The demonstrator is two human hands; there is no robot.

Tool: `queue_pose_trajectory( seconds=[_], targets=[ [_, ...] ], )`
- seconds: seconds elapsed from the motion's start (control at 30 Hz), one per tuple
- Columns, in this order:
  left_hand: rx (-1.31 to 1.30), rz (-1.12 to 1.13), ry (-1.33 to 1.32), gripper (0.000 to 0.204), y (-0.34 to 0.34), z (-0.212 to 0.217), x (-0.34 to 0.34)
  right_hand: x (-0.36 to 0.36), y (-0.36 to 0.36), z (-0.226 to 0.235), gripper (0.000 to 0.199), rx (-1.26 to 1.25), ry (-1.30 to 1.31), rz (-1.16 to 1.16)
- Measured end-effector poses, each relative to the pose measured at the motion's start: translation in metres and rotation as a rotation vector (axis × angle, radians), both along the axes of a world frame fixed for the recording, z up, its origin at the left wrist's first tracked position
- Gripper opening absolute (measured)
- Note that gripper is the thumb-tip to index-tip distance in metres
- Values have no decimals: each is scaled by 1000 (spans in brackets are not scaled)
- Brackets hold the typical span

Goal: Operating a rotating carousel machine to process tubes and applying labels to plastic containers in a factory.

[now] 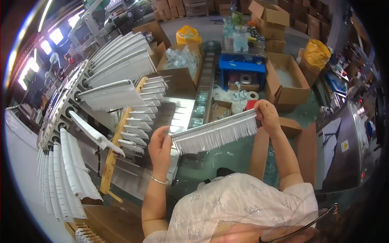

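Observation:
A long thin rod hung with a dense row of white strips [216, 133] is stretched between my hands, tilted up toward the right. My left hand [159, 146] pinches its left end, and a bracelet circles that wrist. At the other end, my right hand [267, 115] grips the rod with bent fingers. Left of my left hand stands a yellow wooden rack [115, 152] with a column of white fringed bundles [137, 129] sticking out to the right. Beyond it, a round machine [60, 106] carries long white sheets [111, 95] on arms fanned out around its rim.
A narrow conveyor [206, 77] with clear packets runs away from me. Past my hands are a blue bench [242, 65] and a carton of clear plastic [180, 59]. An open carton [261, 156] stands below my right forearm. A metal cabinet [344, 146] is at the right.

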State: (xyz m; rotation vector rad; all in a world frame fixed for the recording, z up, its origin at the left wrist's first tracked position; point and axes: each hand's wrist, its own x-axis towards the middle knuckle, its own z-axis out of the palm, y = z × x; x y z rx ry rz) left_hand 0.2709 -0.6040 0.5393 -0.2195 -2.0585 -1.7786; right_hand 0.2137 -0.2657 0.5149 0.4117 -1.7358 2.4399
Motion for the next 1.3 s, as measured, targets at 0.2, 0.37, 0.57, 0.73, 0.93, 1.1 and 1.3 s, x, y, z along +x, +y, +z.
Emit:
queue_pose_trajectory(
  seconds=[0.2,0.37,0.57,0.73,0.93,1.1,1.3],
  targets=[
    [32,89,-92,23,22,4,-26,-98,4,-8,30,-15,8,150],
    [125,221,-175,21,59,4,-85,-218,15,-23,32,16,43,322],
    [333,341,-256,20,95,-6,-209,-366,36,-7,30,118,120,479],
    [380,455,-158,23,91,4,-294,-444,29,20,19,181,123,607],
    [315,602,18,28,82,22,-365,-490,9,36,16,-76,-70,620],
    [-577,848,238,7,103,15,-394,-503,-16,38,16,-205,-85,477],
    [-603,781,130,15,124,8,-431,-505,-35,36,16,-226,-74,477]
  ],
)
